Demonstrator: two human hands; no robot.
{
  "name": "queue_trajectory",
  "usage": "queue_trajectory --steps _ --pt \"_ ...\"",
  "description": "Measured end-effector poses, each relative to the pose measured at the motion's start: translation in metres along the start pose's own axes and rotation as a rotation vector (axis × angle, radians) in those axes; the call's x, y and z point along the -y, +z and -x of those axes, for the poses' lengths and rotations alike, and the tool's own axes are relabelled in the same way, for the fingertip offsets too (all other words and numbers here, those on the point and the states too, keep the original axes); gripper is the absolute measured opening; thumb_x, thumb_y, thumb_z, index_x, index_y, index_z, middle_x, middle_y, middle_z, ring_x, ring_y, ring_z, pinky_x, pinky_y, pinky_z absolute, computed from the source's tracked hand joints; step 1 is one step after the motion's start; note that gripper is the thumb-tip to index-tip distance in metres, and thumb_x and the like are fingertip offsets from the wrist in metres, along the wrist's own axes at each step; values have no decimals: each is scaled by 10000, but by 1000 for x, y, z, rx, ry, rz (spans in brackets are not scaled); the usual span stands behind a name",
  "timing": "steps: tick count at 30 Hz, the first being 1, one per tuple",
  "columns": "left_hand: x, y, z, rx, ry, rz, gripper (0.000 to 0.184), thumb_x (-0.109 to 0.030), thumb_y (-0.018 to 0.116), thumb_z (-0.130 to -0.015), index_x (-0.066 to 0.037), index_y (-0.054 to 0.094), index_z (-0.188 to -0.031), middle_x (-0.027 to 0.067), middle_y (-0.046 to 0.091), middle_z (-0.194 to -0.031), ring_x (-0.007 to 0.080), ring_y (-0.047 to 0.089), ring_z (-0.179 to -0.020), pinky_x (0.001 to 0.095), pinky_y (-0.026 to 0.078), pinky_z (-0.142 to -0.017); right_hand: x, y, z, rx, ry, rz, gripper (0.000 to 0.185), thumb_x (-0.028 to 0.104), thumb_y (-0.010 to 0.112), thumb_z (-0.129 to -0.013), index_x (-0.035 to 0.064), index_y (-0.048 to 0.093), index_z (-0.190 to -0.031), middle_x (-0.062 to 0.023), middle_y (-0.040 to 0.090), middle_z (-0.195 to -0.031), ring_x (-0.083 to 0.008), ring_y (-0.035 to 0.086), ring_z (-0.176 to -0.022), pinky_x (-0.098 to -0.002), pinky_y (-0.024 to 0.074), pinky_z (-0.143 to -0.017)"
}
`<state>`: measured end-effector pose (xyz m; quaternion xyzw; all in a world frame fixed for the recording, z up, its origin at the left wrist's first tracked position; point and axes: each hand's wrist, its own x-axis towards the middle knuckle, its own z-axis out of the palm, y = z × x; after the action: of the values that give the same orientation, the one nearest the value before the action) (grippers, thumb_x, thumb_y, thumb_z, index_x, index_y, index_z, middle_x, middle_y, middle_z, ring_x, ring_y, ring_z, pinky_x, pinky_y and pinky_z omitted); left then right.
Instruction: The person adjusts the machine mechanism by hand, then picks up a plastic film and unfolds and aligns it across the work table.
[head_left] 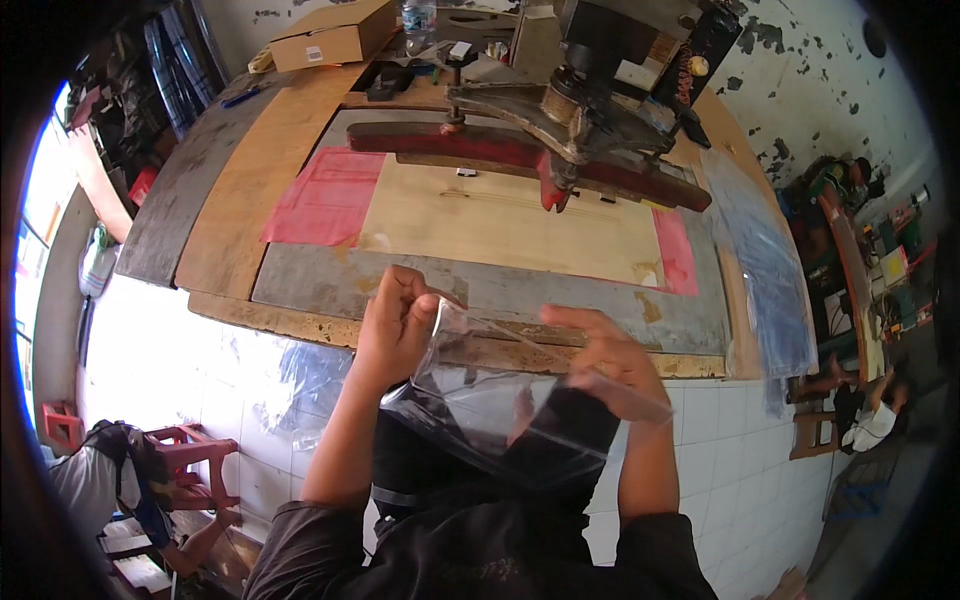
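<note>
A clear plastic sheet (480, 415) hangs in front of my body, above my lap, catching the light. My left hand (393, 325) pinches its upper left corner between thumb and curled fingers. On the other side, my right hand (615, 368) grips the sheet near its right edge, index finger stretched out to the left. Beyond both hands is the press bed (330, 275), with a cream board (520, 225) on it, bordered by pink tape (325, 200). A red pressing bar (460, 145) hangs over the board.
Clear plastic sheets (765, 270) lie stacked at the table's right side, and more plastic (310, 385) is on the floor to the left. A cardboard box (333, 35) and a bottle (418, 22) stand at the back. Other people sit at lower left (130, 470) and far right (875, 420).
</note>
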<state>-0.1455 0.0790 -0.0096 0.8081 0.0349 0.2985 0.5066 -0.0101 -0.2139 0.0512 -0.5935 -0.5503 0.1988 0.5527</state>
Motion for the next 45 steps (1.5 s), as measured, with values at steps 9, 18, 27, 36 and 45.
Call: queue_trajectory --steps 9,18,27,36,45 --pt "-9 -7 -9 107 -38 688 264 -301 523 -1139 -93 368 -1090 244 759 -1010 179 711 -726 275 554 -676 23 -18 42 -190 231 -351 320 39 623 -1025 -15 623 -1341 -232 740 -1230 -316 763 -1073 -389 584 -931" --pt "-22 17 -5 97 -19 683 218 -222 606 -1107 -98 435 -1055 31 651 -849 78 639 -721 245 524 -652 40 16 -5 27 -80 42 332 135 785 -962 126 745 -1292 -113 539 -1571 -275 654 -1235 -405 495 -1060" --pt "-68 -38 -5 2 42 371 213 -147 658 -1070 -35 479 -1046 32 610 -832 101 631 -682 252 511 -626 72 -50 76 -398 -23 432 329 338 583 -1088 91 683 -896 -152 789 -1087 -370 629 -1287 -538 382 -1160" --pt "-82 -85 -34 346 -229 -261 361 -251 917 -843 -26 646 -924 -4 602 -743 76 516 -660 273 416 -593 142 -103 138 -469 410 962 326 260 793 -964 -25 681 -853 -37 672 -731 -103 554 -624 -273 437 -613" --pt "-73 -82 -40 698 -197 -112 388 -277 915 -825 -33 664 -993 26 713 -829 149 638 -730 320 489 -661 134 -135 182 -497 566 857 381 292 837 -910 -35 667 -814 -35 637 -712 -112 550 -661 -273 441 -649"
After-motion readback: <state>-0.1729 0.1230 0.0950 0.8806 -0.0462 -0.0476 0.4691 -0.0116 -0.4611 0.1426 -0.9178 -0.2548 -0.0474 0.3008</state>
